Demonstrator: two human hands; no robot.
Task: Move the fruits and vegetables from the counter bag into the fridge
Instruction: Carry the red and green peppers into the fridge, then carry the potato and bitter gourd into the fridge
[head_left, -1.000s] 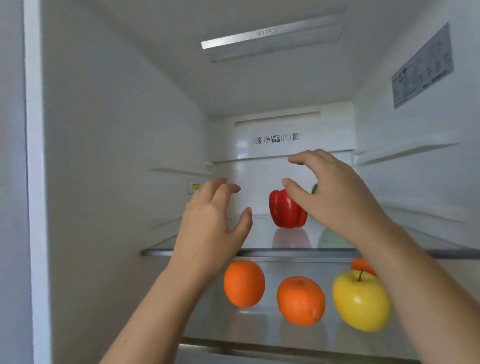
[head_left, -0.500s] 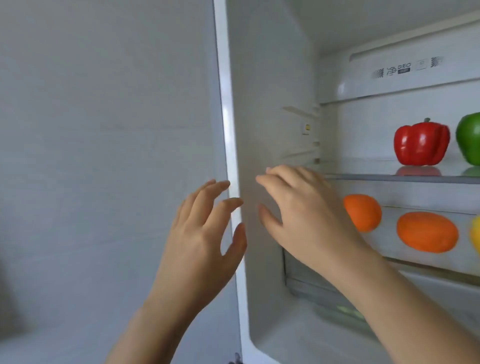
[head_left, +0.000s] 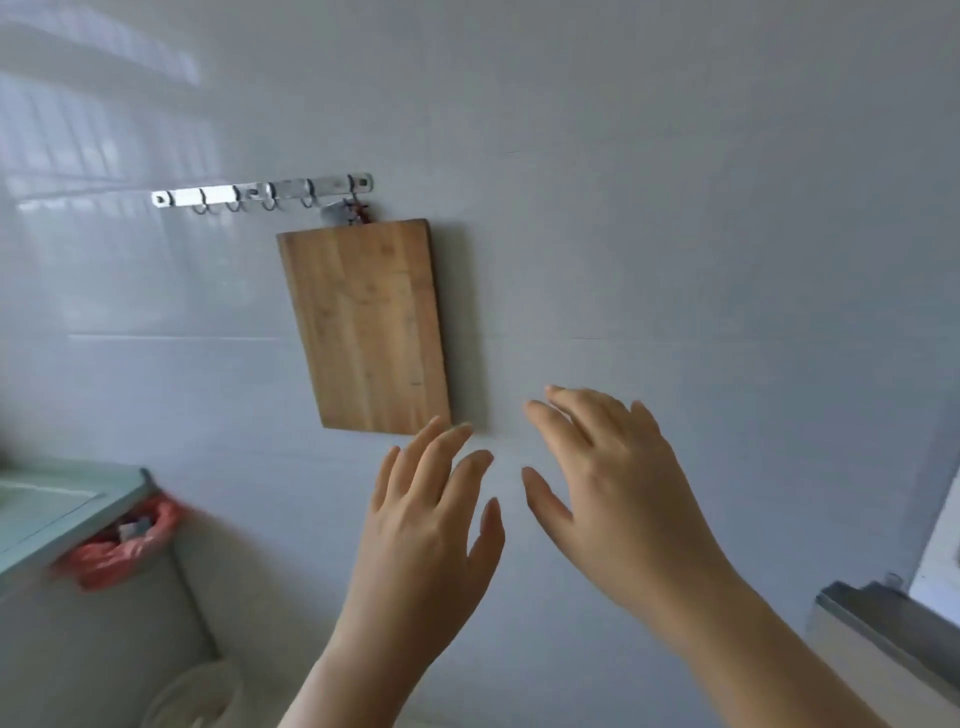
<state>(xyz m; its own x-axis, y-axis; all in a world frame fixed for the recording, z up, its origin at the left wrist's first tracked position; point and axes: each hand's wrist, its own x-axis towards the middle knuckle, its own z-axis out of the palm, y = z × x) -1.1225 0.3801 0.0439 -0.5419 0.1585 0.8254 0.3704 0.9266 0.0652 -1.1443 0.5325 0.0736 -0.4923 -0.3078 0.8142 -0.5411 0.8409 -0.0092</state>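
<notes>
Fruits and vegetables are nowhere showing in this view, and neither is the fridge; the nearest thing to the task is a red plastic bag (head_left: 117, 545) hanging just beside the edge of a pale green counter (head_left: 62, 514) at the lower left, too blurred to tell what it is holding or whether it is the counter bag itself. Two bare hands are floating in front of a white tiled wall (head_left: 675, 208), well apart from that bag. Both the left hand (head_left: 431, 525) and the right hand (head_left: 618, 493) are spreading their fingers loosely, palms away from the camera, gripping nothing at all. By my judgement they are being carried empty and ready, so that either could be taking the next piece from a bag. One wooden cutting board (head_left: 366, 327) is hanging from the rightmost hook of one metal hook rail (head_left: 262, 191), presumably to be keeping it dry and off the worktop. A steel-edged surface (head_left: 883, 618) is showing at the lower right.
</notes>
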